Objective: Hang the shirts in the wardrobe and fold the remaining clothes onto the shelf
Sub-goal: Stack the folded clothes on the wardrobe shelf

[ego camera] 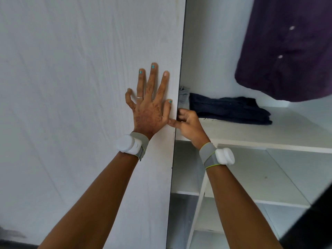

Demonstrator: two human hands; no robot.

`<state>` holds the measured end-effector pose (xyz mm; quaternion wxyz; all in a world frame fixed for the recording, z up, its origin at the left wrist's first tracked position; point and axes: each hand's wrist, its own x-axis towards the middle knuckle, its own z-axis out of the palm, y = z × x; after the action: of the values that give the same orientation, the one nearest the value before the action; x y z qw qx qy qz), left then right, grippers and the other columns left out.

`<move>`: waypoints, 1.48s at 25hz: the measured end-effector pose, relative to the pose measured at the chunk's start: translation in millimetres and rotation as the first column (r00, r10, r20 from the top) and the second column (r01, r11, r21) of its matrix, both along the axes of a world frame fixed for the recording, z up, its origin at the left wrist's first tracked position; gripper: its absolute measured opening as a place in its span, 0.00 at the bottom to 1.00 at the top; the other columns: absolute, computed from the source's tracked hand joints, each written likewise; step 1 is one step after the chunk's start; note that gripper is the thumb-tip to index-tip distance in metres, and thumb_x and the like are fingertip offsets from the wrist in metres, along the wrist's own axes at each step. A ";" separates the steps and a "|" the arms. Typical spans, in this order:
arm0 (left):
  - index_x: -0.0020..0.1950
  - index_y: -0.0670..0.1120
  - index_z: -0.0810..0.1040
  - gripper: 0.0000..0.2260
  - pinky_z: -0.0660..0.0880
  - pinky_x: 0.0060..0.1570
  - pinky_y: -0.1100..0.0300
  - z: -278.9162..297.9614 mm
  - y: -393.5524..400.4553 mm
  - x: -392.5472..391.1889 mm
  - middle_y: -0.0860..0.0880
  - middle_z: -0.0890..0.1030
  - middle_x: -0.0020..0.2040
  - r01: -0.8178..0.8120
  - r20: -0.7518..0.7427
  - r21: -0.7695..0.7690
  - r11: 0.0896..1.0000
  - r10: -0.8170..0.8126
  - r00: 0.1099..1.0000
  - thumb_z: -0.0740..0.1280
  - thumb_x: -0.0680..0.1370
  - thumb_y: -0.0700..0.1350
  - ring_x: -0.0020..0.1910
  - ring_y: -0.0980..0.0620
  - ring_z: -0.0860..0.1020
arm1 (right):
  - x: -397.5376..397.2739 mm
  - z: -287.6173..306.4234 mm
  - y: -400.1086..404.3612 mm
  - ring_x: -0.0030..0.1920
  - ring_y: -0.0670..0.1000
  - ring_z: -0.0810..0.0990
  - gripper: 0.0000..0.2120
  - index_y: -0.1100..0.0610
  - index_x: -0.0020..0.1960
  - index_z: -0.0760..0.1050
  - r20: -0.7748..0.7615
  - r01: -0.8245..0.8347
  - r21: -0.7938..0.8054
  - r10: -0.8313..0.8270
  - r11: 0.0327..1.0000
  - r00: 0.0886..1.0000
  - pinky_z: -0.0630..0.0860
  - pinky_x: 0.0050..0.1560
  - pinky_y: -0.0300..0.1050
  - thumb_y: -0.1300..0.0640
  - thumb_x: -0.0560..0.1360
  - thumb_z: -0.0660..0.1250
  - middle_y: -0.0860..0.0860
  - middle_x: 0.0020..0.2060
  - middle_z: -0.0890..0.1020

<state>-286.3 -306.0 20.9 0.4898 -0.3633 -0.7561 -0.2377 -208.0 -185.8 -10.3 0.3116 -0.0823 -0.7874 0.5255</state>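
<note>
A white wardrobe door (pixel 80 87) fills the left half of the view. My left hand (pixel 149 106) lies flat against it near its right edge, fingers straight and spread. My right hand (pixel 188 124) grips that door edge with curled fingers, its thumb across the front. Inside the wardrobe, a purple buttoned shirt (pixel 287 51) hangs at the upper right. A folded dark navy garment (pixel 230 110) lies on the white shelf (pixel 260 139). Beside it, a folded grey garment (pixel 184 96) shows partly behind the door edge.
Lower white shelves and a vertical divider (pixel 199 203) sit below the main shelf. A dark edge (pixel 314 221) cuts across the bottom right corner. Both wrists carry grey bands with white devices.
</note>
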 end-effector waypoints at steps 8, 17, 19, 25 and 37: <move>0.79 0.53 0.54 0.29 0.59 0.65 0.36 1.2 50.2 56.1 0.45 0.54 0.79 0.085 -0.096 -0.069 0.994 -0.092 0.991 0.56 0.79 0.57 0.77 0.42 0.53 | 73.9 -2.4 54.1 0.54 0.54 0.82 0.19 0.58 0.59 0.78 -0.015 0.097 -0.027 -0.097 0.995 0.995 0.77 0.61 0.58 0.54 0.71 0.74 0.54 0.52 0.84; 0.77 0.46 0.61 0.29 0.53 0.73 0.43 7.4 94.5 89.5 0.43 0.56 0.78 0.326 -0.271 -0.253 0.911 -0.390 0.880 0.64 0.76 0.42 0.77 0.44 0.55 | 168.2 5.2 116.4 0.56 0.53 0.78 0.13 0.60 0.61 0.75 0.010 0.283 -0.018 -0.283 0.959 0.959 0.76 0.60 0.46 0.63 0.76 0.67 0.51 0.53 0.81; 0.75 0.47 0.65 0.27 0.52 0.72 0.40 7.3 100.8 97.1 0.44 0.58 0.78 0.301 -0.289 -0.204 0.932 -0.351 0.891 0.65 0.75 0.42 0.77 0.44 0.57 | 187.2 6.4 131.8 0.56 0.53 0.77 0.14 0.60 0.62 0.75 0.036 0.333 0.006 -0.333 0.943 0.942 0.75 0.58 0.42 0.61 0.77 0.67 0.49 0.52 0.81; 0.73 0.51 0.67 0.29 0.54 0.70 0.34 9.6 113.6 111.4 0.47 0.59 0.78 0.259 -0.309 -0.150 0.954 -0.294 0.905 0.70 0.72 0.50 0.77 0.46 0.57 | 240.0 -6.1 181.8 0.63 0.58 0.72 0.17 0.57 0.62 0.77 0.023 0.579 -0.018 -0.579 0.815 0.815 0.69 0.62 0.49 0.55 0.75 0.71 0.56 0.61 0.77; 0.79 0.49 0.51 0.49 0.43 0.70 0.30 14.0 188.2 181.1 0.46 0.45 0.80 0.262 -0.292 -0.370 0.891 -0.379 0.878 0.75 0.66 0.56 0.78 0.45 0.45 | 265.3 -37.5 189.5 0.64 0.62 0.67 0.26 0.63 0.68 0.70 -0.344 0.926 0.368 -0.913 0.084 0.219 0.68 0.59 0.61 0.50 0.74 0.65 0.61 0.68 0.70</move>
<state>-105.2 -117.8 34.9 0.5062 -0.5963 -0.6112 -0.1209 57.3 3.7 -47.8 0.5890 -0.4647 -0.6610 -0.0119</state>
